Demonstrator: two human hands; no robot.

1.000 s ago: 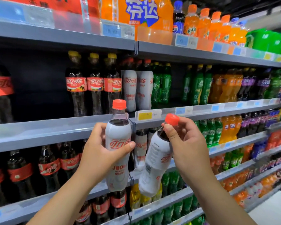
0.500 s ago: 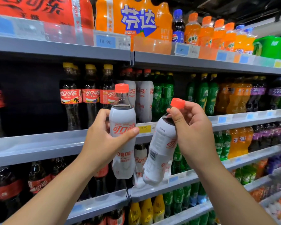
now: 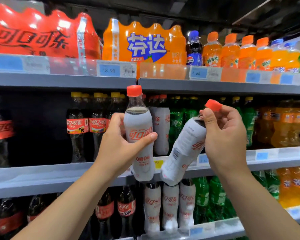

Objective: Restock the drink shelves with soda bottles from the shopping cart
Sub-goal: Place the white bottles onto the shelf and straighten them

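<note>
- The left hand (image 3: 121, 146) has its grip clamped round the waist of the upright soda bottle (image 3: 140, 163), thumb across the white label. The red cap sits level with the upper shelf (image 3: 215, 87).
- The right hand (image 3: 227, 141) has its grip pinched on the neck of the tilted soda bottle (image 3: 184, 149), just under its red cap. Its base leans close beside the first bottle's base.
- Both are held in the air in front of the middle shelf (image 3: 42, 175), before matching white bottles (image 3: 161, 129) that stand between cola bottles (image 3: 87, 125) and green bottles (image 3: 178, 122).

bottle (image 3: 137, 122): white sleeve, red cap and lettering; pack (image 3: 173, 38): orange, blue letters; shelf bottles (image 3: 178, 122): seemingly green.
</note>
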